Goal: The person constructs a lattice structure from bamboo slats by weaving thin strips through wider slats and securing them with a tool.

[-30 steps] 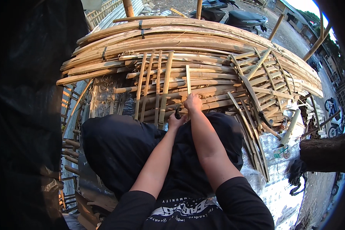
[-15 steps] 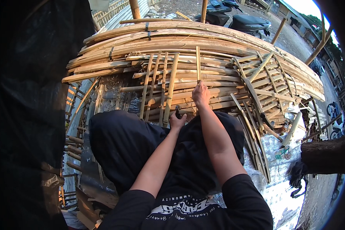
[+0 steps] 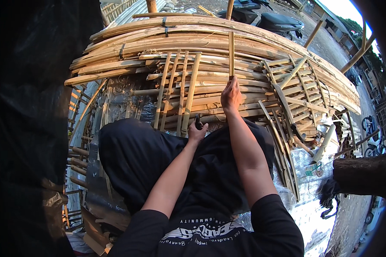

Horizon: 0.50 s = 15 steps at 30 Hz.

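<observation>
My right hand (image 3: 231,96) is closed round the lower end of a narrow bamboo strip (image 3: 231,53), which points upright and away from me over the pile. Just above my lap, my left hand (image 3: 197,134) grips a small black tool (image 3: 198,121); only its dark, rounded top shows, and its kind cannot be made out. To the left of both hands several bamboo slats (image 3: 191,90) lie lengthwise across stacked split bamboo (image 3: 210,103).
Long bamboo strips (image 3: 180,32) are tied in bundles along the far side. A bamboo lattice frame (image 3: 294,85) rests at the right, near a thick dark post (image 3: 360,174). Dark sheeting (image 3: 30,128) hangs at the left. A parked motorbike (image 3: 278,21) stands beyond the pile.
My right hand has moved forward and slightly right, carrying the bamboo strip farther out. The left hand with the black tool has stayed almost in place.
</observation>
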Each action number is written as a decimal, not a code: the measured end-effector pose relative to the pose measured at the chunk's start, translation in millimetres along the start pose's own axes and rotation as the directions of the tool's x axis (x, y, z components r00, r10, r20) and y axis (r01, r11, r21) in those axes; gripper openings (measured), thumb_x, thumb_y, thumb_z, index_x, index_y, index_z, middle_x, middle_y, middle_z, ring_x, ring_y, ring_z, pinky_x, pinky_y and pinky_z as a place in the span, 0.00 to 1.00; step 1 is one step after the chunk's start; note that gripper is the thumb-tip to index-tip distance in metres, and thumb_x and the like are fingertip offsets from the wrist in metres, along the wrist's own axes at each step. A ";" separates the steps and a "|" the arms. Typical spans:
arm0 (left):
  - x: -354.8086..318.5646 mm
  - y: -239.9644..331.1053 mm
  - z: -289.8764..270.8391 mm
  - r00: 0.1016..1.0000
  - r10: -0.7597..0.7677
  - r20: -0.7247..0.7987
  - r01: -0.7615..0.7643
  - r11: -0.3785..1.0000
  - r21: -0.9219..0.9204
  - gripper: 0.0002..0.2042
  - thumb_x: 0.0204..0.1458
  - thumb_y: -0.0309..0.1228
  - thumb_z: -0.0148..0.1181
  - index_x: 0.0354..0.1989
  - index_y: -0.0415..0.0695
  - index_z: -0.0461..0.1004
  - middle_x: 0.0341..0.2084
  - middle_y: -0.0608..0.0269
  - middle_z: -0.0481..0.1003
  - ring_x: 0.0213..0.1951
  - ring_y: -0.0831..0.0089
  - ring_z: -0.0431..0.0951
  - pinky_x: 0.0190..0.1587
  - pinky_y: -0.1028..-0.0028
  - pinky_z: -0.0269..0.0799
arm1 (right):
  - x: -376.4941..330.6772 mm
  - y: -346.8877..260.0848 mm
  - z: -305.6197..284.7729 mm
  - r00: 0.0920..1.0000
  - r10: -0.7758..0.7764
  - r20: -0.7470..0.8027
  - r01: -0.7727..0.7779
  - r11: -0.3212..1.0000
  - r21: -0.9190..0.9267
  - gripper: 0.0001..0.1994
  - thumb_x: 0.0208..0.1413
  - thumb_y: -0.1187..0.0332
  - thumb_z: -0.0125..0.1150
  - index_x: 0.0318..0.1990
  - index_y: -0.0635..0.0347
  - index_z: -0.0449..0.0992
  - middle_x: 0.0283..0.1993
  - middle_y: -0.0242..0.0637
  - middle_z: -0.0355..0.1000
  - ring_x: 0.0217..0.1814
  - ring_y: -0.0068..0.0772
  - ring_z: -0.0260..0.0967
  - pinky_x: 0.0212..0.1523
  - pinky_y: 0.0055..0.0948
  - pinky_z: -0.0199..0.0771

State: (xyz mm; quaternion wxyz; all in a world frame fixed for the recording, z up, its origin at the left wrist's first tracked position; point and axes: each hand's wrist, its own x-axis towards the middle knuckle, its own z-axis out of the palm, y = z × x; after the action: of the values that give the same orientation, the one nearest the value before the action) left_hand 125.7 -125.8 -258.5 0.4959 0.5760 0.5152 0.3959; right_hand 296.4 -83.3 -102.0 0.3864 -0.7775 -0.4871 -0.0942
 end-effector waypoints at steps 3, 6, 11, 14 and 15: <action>4.0 -0.2 -3.1 0.993 0.020 0.116 -0.014 0.998 -0.059 0.17 0.45 0.42 0.72 0.28 0.42 0.74 0.22 0.60 0.77 0.29 0.66 0.79 0.37 0.66 0.74 | 47.8 -9.3 -27.7 0.965 -0.031 -0.261 0.060 0.993 0.103 0.22 0.64 0.69 0.48 0.65 0.64 0.60 0.48 0.55 0.73 0.45 0.61 0.72 0.41 0.50 0.73; -3.7 13.5 7.1 0.967 0.104 0.232 -0.132 0.986 0.105 0.17 0.45 0.44 0.71 0.29 0.42 0.75 0.23 0.60 0.77 0.30 0.66 0.80 0.39 0.67 0.75 | 111.9 21.5 -72.2 0.938 -0.080 -0.337 0.124 0.986 0.112 0.17 0.63 0.70 0.49 0.59 0.60 0.65 0.44 0.56 0.74 0.42 0.65 0.71 0.40 0.51 0.72; 2.4 8.1 -0.5 0.933 0.027 0.359 -0.071 0.991 0.110 0.19 0.45 0.45 0.71 0.32 0.42 0.77 0.24 0.60 0.78 0.31 0.70 0.80 0.39 0.69 0.75 | 136.7 51.9 -141.7 1.000 -0.008 -0.008 0.010 0.960 0.281 0.12 0.65 0.68 0.53 0.52 0.60 0.72 0.29 0.44 0.77 0.24 0.35 0.77 0.23 0.34 0.78; 9.6 14.8 11.1 0.920 0.001 0.392 -0.045 0.994 0.103 0.17 0.46 0.44 0.71 0.31 0.42 0.76 0.24 0.61 0.79 0.29 0.73 0.80 0.37 0.71 0.75 | 85.1 104.3 -138.1 0.977 0.095 0.191 -0.161 0.914 0.373 0.16 0.67 0.66 0.51 0.58 0.62 0.70 0.26 0.36 0.72 0.22 0.26 0.72 0.20 0.32 0.79; 8.9 15.2 12.5 0.921 -0.002 0.390 -0.015 0.999 0.040 0.16 0.47 0.42 0.70 0.30 0.42 0.75 0.23 0.62 0.79 0.28 0.75 0.80 0.36 0.72 0.75 | 59.2 113.9 -132.7 0.955 0.147 0.256 -0.238 0.897 0.372 0.18 0.67 0.65 0.49 0.60 0.64 0.69 0.25 0.34 0.69 0.21 0.23 0.69 0.19 0.31 0.79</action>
State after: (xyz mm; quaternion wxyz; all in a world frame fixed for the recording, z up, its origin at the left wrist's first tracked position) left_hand 142.2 -118.7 -246.5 0.5750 0.6554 0.4126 0.2638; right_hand 451.5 -160.5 -38.3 0.4872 -0.7326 -0.4563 0.1331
